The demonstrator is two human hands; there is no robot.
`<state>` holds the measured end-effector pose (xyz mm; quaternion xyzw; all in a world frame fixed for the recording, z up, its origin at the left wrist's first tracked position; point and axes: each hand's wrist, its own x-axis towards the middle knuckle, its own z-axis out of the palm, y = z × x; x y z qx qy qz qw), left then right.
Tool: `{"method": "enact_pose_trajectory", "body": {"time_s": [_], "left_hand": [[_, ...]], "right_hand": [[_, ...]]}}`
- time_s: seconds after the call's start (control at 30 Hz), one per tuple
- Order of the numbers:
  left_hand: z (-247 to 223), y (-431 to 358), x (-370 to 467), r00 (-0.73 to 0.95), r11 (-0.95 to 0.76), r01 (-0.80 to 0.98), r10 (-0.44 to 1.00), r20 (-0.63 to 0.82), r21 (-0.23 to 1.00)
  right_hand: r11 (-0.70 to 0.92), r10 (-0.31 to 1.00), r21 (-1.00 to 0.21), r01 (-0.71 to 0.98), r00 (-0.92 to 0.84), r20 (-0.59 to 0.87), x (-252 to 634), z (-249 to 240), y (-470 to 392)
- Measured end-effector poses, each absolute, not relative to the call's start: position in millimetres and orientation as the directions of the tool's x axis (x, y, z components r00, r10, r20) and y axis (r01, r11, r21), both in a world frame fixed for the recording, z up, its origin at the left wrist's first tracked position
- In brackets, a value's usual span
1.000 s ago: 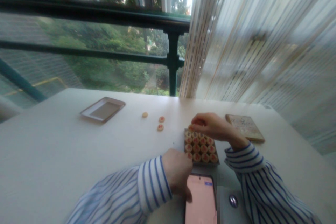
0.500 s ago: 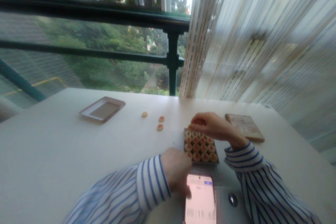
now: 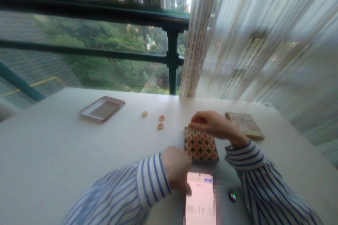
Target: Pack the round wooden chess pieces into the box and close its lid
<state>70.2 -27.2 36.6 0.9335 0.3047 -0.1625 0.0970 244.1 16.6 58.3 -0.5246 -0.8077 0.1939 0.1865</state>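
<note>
Round wooden Chinese chess pieces (image 3: 203,146), most with red characters, stand in rows inside a shallow dark box (image 3: 205,162). At the box's far left corner my right hand (image 3: 210,123) pinches one chess piece (image 3: 190,125) between thumb and fingertips. My left hand (image 3: 176,167) rests at the near left corner, back upward, partly covering a piece there. Its thumb points down beside the phone (image 3: 200,197), while its other fingers are mostly hidden. Two red-marked pieces (image 3: 160,126) and a blank-looking piece (image 3: 144,113) lie left of the box.
An open, shallow tray-like lid (image 3: 102,108) lies at the far left of the white table (image 3: 105,151). A flat, printed box (image 3: 245,126) lies at right. Near my right sleeve sits a small, shiny dark oval object (image 3: 232,196). Railing and string curtain border the far edge.
Both hands keep nearly the same places, the right still pinching the piece at the box's far left corner. The view has shifted slightly, and a green glint shows on the oval object.
</note>
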Motion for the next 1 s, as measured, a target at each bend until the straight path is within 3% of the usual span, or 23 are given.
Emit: {"method": "enact_pose_trajectory", "body": {"time_s": [1.0], "left_hand": [[49, -15, 59, 0.762, -0.776, 0.623, 0.575, -0.297, 0.095]], "right_hand": [[0.391, 0.908, -0.497, 0.774, -0.413, 0.072, 248, 56, 17]]}}
